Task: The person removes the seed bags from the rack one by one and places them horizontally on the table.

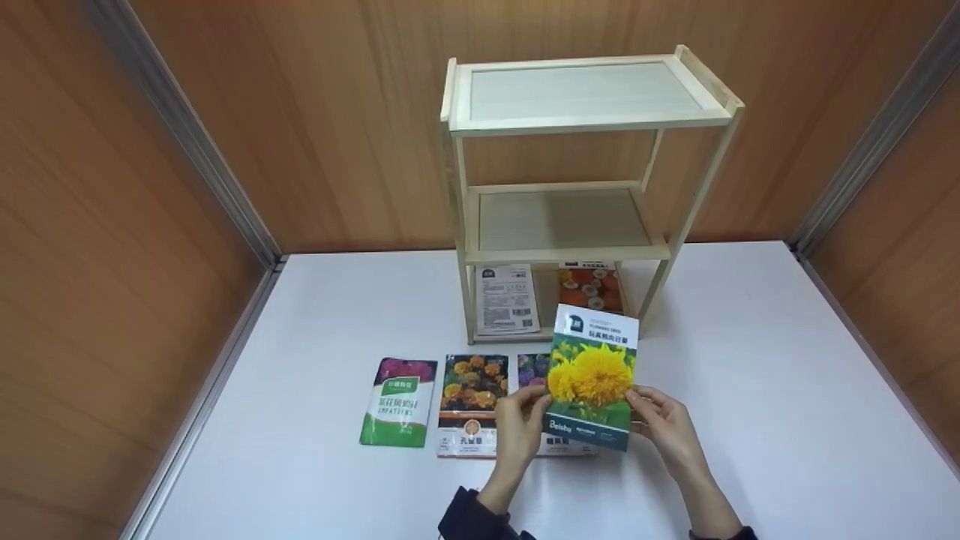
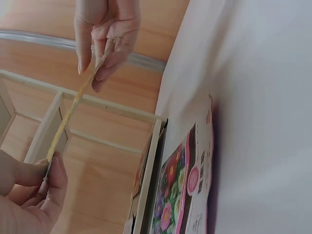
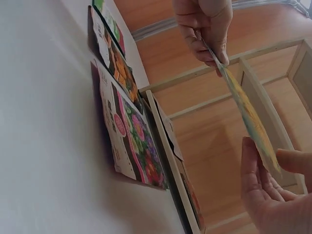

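Both hands hold up a seed packet [image 1: 592, 375] with yellow flowers on a green ground, its front facing the head camera. My left hand [image 1: 519, 429] pinches its left edge between thumb and fingers. The right hand [image 1: 667, 426] pinches the opposite edge the same way. In the wrist views the packet [image 3: 243, 107] is seen nearly edge-on, raised off the table. Behind it, partly covered, lies a packet with mixed pink and purple flowers [image 3: 136, 131]. Left of that are a packet with orange flowers [image 1: 472, 386] and a green-and-white packet [image 1: 397, 405].
A three-tier wooden shelf [image 1: 592, 124] stands at the back of the white table [image 1: 300, 375]. On its bottom tier lie a white printed packet [image 1: 506, 300] and a red-orange flower packet [image 1: 592, 289]. Wooden panels [image 1: 315, 112] enclose the table at the back and sides.
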Demonstrator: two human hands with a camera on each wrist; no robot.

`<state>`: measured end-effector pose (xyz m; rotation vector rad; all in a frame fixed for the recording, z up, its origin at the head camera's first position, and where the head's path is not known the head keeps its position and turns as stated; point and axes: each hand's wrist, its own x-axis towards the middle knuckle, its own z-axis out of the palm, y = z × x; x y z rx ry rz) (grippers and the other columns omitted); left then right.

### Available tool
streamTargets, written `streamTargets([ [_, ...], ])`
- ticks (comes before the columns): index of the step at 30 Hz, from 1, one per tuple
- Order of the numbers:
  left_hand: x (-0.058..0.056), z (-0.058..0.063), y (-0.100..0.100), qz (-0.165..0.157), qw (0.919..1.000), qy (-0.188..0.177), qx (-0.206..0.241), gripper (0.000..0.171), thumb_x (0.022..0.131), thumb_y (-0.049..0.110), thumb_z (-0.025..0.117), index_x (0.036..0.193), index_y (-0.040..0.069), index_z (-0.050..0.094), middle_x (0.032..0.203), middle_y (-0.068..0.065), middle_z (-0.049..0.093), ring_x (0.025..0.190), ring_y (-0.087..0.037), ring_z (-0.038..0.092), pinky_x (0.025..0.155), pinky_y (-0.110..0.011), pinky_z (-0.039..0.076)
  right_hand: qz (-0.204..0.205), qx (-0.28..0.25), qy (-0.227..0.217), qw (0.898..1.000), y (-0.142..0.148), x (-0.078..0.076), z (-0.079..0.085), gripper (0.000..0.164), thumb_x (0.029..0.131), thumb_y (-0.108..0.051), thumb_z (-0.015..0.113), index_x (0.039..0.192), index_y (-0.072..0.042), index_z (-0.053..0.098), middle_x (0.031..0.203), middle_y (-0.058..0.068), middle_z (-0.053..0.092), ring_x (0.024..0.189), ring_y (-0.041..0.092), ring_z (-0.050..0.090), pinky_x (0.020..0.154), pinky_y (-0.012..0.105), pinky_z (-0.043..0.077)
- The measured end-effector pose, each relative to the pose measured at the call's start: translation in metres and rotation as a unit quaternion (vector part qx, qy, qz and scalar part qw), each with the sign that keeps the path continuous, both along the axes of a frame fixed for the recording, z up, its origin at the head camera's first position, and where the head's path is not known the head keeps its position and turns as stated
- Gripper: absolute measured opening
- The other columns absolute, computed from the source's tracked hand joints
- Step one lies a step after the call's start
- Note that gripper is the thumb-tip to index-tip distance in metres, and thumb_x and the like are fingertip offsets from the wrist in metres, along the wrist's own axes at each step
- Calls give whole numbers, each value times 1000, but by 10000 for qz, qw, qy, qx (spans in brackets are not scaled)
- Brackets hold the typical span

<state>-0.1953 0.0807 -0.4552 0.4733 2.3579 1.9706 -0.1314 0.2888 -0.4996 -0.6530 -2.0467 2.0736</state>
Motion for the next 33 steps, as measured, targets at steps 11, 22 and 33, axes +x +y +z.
streamTargets([
  [11,28,-16,27,235,9985,-183,464,13,80,5,63,89,-4,65,79,-6,64,71,-13,61,64,-20,50,-1331,305,-573,9890,33,11,-52,48,70,-35,73,102,-2,58,90,12,62,76,21,61,62,31,52],
  [22,30,-26,48,375,9991,-130,116,15,72,4,70,86,-2,68,71,-3,64,60,-6,58,54,-18,47,-1798,1294,-863,9713,50,16,-60,35,71,-30,73,95,-7,63,83,5,65,69,17,61,57,27,51],
  [33,24,-28,77,-89,9957,68,-919,14,72,3,71,84,-2,66,63,-1,62,53,-2,54,44,-14,42,-1674,2129,-769,9595,81,18,-70,31,74,-30,71,92,-6,65,82,6,65,67,12,59,53,25,50],
])
